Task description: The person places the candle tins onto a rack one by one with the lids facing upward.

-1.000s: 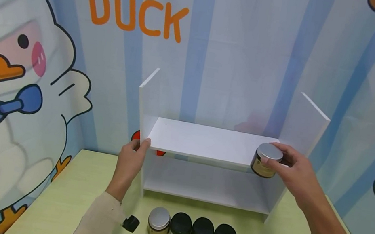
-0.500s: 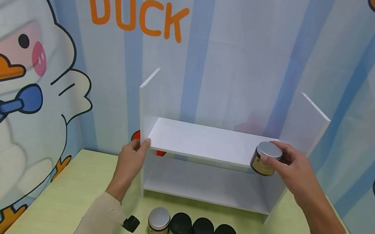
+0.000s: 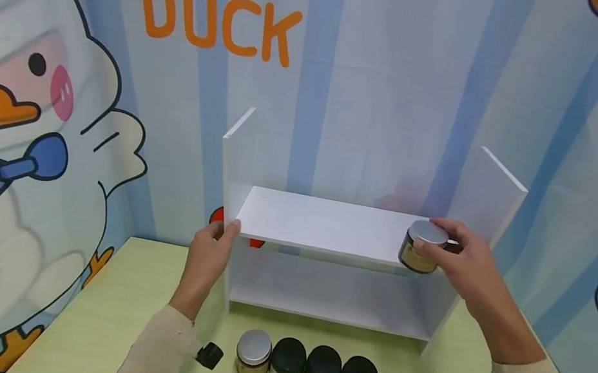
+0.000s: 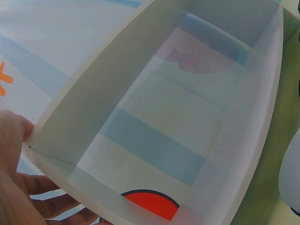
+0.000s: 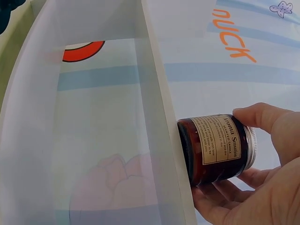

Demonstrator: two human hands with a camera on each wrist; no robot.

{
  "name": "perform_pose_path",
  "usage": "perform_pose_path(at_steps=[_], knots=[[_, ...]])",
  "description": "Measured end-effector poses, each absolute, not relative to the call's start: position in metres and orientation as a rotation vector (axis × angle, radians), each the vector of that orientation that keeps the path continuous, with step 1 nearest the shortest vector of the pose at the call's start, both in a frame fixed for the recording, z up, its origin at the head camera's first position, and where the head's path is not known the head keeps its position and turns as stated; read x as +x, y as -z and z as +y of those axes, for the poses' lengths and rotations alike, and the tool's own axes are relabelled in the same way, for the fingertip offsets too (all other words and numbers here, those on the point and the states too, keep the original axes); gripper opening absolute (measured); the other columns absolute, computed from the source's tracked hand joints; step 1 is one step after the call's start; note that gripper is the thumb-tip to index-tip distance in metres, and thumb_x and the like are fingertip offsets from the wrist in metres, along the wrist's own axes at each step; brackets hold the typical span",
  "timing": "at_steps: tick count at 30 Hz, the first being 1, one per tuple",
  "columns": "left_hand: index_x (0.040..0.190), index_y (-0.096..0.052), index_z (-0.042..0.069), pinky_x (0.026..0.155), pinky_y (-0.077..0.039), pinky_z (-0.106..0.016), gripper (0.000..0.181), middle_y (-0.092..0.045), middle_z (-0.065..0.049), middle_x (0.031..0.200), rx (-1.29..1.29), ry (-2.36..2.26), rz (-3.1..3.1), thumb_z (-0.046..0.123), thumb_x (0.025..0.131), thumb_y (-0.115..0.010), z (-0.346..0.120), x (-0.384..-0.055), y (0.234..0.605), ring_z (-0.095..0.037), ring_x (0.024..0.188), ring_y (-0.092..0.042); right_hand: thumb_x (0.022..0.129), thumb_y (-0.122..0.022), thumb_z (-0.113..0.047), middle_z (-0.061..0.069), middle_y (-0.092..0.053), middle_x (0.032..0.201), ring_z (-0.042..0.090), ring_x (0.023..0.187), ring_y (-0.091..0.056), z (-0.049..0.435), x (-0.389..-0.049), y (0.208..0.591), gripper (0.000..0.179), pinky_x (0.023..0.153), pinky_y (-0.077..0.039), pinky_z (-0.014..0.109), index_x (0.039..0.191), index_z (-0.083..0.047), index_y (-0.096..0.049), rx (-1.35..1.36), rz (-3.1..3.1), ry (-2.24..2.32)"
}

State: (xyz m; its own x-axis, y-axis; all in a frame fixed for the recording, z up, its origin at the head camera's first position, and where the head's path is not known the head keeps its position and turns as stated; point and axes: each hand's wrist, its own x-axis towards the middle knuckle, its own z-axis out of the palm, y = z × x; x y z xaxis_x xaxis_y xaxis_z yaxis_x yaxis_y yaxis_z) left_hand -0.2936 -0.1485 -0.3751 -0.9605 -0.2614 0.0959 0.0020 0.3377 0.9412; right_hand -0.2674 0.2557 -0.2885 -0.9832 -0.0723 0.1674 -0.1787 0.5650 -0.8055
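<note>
My right hand [image 3: 465, 265] grips a scented candle [image 5: 218, 147], an amber jar with a silver lid and a cream label, between thumb and fingers. In the head view the candle overlaps the front edge at the right end of the upper board of a white shelf [image 3: 328, 224]. The right wrist view has its base at that board's edge; whether it bears weight there I cannot tell. My left hand [image 3: 207, 263] holds the shelf's left side panel, thumb at the front edge and fingers on the outer side.
A silver-lidded jar [image 3: 253, 354] and black-lidded jars [image 3: 287, 364] stand in a row on the pale green table [image 3: 141, 292], before the shelf. Tall side panels [image 3: 489, 190] rise at both ends. A duck-print cloth [image 3: 386, 83] hangs behind.
My right hand has moved the candle slightly up and back, a little to the left, at the upper board's edge. The left hand and the jars on the table stay put.
</note>
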Motion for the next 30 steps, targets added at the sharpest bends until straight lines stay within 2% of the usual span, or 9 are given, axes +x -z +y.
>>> perform_pose_path(at_steps=[6,14,23,30], knots=[[0.137,-0.056,0.006,0.102,-0.045,-0.056,0.066,-0.058,-0.015,0.134,0.243,1.668,-2.378,0.060,0.100,-0.047,-0.148,-0.293,0.375,-0.033,0.117,-0.053,0.097,-0.067,-0.042,0.024,-0.038,0.154,0.038,0.131,-0.045,0.254,-0.271,0.287,0.078,0.093,-0.044,0.036,0.157,-0.005,-0.034,0.200,-2.672,-1.402],[0.138,-0.056,0.006,0.103,-0.045,-0.057,0.064,-0.058,-0.015,0.134,0.256,1.678,-2.370,0.058,0.101,-0.047,-0.148,-0.294,0.376,-0.033,0.117,-0.052,0.096,-0.068,-0.042,0.025,-0.039,0.153,0.040,0.131,-0.045,0.251,-0.275,0.284,0.079,0.098,-0.044,0.046,0.156,-0.004,-0.033,0.169,-2.683,-1.401],[0.139,-0.054,0.006,0.104,-0.045,-0.057,0.065,-0.057,-0.015,0.136,0.244,1.682,-2.366,0.058,0.101,-0.047,-0.148,-0.294,0.376,-0.033,0.119,-0.052,0.096,-0.068,-0.042,0.027,-0.035,0.155,0.041,0.132,-0.043,0.250,-0.283,0.277,0.079,0.092,-0.049,0.044,0.155,-0.003,-0.035,0.145,-2.737,-1.347],[0.141,-0.054,0.007,0.105,-0.044,-0.057,0.065,-0.056,-0.014,0.138,0.248,1.679,-2.373,0.058,0.101,-0.047,-0.148,-0.294,0.376,-0.033,0.120,-0.052,0.095,-0.070,-0.039,0.029,-0.033,0.155,0.042,0.136,-0.039,0.251,-0.288,0.271,0.076,0.104,-0.041,0.053,0.153,-0.002,-0.037,0.173,-2.756,-1.336]])
